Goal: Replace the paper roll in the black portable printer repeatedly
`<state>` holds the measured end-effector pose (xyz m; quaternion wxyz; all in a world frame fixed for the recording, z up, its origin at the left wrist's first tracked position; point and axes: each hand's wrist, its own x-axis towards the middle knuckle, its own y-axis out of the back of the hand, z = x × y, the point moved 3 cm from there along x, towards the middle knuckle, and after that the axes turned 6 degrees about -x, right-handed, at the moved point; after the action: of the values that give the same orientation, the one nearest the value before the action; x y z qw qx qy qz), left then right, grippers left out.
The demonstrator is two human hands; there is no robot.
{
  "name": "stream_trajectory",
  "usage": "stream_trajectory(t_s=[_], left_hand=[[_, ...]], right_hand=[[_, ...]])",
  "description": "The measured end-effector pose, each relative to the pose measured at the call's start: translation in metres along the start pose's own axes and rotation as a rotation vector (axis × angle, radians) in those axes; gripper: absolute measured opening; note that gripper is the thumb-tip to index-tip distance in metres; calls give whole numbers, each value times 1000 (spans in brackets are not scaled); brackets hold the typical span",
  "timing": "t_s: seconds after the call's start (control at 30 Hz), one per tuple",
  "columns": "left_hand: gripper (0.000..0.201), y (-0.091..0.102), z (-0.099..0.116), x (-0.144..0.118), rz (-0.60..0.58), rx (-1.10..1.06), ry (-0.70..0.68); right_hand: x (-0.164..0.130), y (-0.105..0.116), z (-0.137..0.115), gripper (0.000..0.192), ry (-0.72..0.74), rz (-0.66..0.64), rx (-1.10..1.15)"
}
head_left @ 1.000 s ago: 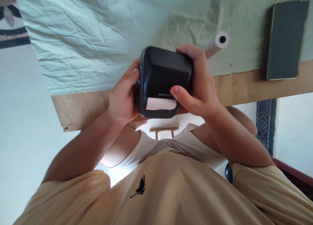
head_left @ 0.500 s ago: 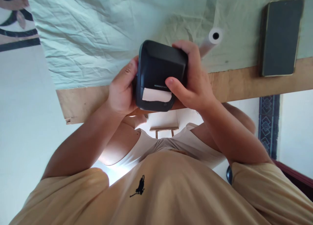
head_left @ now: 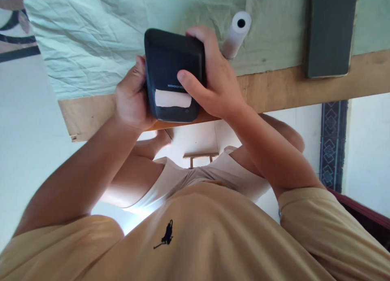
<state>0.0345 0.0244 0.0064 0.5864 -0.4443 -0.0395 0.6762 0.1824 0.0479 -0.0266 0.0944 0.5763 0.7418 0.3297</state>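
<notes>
Above the wrinkled green cloth, both hands grip a smooth, rounded black printer.

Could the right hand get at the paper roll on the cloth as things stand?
Probably yes: the paper roll lies just beyond the right hand, nothing between, but that hand grips the black printer.

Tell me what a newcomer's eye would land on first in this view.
First, the small black boxy printer with a white paper strip sticking out of its slot, gripped from both sides by the left hand and right hand at the table's wooden edge. Behind the right hand, a white paper roll lies on the wrinkled pale green cloth, and a dark flat rectangular slab lies far right.
</notes>
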Motion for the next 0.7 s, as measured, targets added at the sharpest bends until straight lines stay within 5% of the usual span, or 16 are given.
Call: stream_trajectory(t_s=[0.3,0.47,0.7], left_hand=[[21,13,9,18,-24,115,-153],[21,8,8,21,-73,77,-100],[15,7,12,16,11,32,-47]], right_hand=[[-1,11,-14,55,-13,-13,-69],[3,20,-21,51,191,56,-84],[11,13,-25,45,263,26,-47]])
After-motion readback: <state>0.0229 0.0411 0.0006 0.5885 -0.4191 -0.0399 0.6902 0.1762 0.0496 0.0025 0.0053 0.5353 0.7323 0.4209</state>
